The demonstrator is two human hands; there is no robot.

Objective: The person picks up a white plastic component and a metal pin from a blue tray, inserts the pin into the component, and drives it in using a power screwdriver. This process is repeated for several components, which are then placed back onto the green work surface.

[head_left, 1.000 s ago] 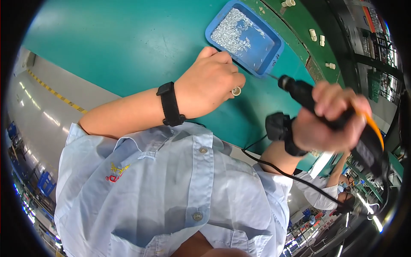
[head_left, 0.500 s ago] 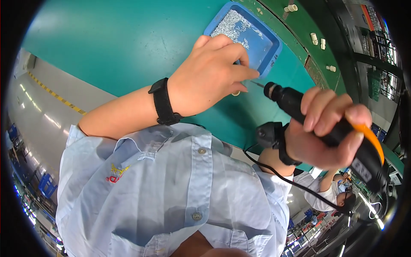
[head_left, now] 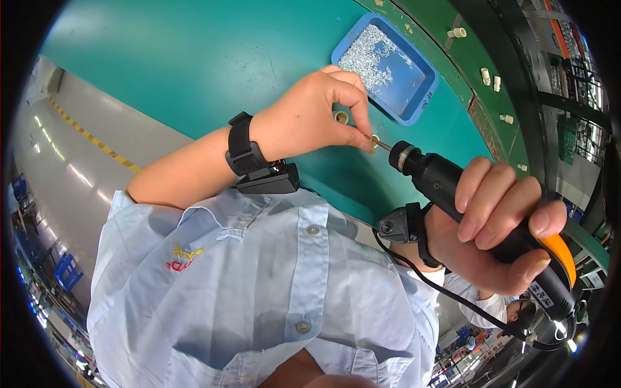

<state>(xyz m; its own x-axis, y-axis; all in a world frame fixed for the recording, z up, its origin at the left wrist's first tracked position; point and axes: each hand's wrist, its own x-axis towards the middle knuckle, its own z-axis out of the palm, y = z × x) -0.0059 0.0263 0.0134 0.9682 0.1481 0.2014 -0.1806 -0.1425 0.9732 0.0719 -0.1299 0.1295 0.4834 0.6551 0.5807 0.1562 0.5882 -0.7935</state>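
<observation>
My left hand [head_left: 323, 113] is closed in a pinch, thumb and forefinger meeting at the tip of a screwdriver bit. Whatever small piece sits between those fingertips is too small to make out. A cream cylindrical fitting [head_left: 341, 118] shows in the gap behind the fingers, and part of another cream piece [head_left: 376, 139] appears beside the fingertips. My right hand [head_left: 498, 213] is wrapped around a black and orange electric screwdriver [head_left: 446, 181], its bit pointing left to the pinch. Beyond the left hand lies a blue tray [head_left: 424, 97] with many small silvery screws [head_left: 370, 57].
A green work table [head_left: 174, 58] spreads under the hands. Several cream fittings [head_left: 485, 76] stand on the green ledge [head_left: 469, 48] at the right. The screwdriver's black cord [head_left: 453, 283] runs near my right wrist. Another person [head_left: 475, 301] sits at lower right.
My left hand has drawn back from the tray and down to the bit tip. The screwdriver bit now reaches the left fingertips. The tray appears slightly farther right and lower in view.
</observation>
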